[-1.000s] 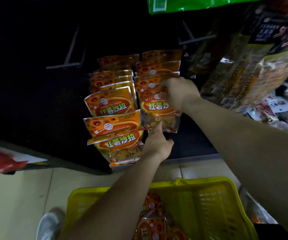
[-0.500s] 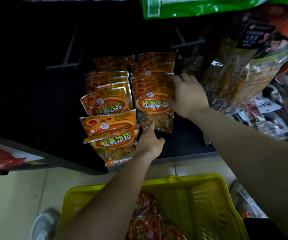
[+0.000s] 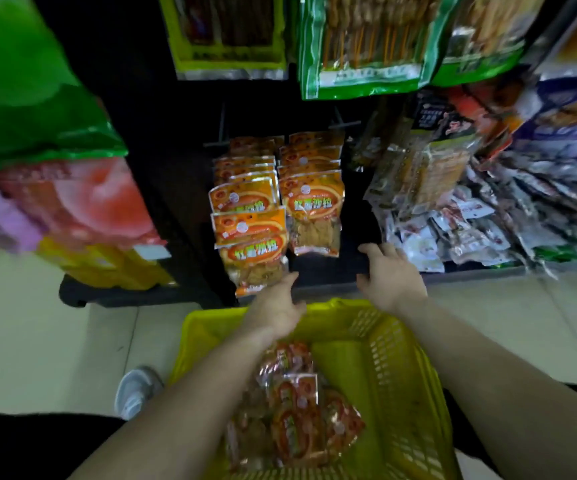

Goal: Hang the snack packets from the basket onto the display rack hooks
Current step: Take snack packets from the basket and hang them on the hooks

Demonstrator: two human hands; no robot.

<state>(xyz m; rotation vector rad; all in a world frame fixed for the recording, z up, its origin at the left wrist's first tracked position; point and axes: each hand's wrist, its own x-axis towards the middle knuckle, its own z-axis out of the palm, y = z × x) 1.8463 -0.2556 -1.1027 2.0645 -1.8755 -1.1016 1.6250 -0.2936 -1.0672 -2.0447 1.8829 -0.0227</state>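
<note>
Dark racking [image 3: 183, 150] is standing beyond the left hand [image 3: 276, 308] and right hand [image 3: 391, 282], both hovering spread and empty; pinching one packet [image 3: 297, 410] below them by its top seems wisest.

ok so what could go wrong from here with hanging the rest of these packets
1. The lowest orange packet in the left column hangs right by the left hand; a brush could knock it off.
2. The packets in the yellow basket lie in a jumbled heap, so lifting one may drag others out.
3. The right column looks packed and covers its hook in dim light, so threading another may be fiddly.
</note>
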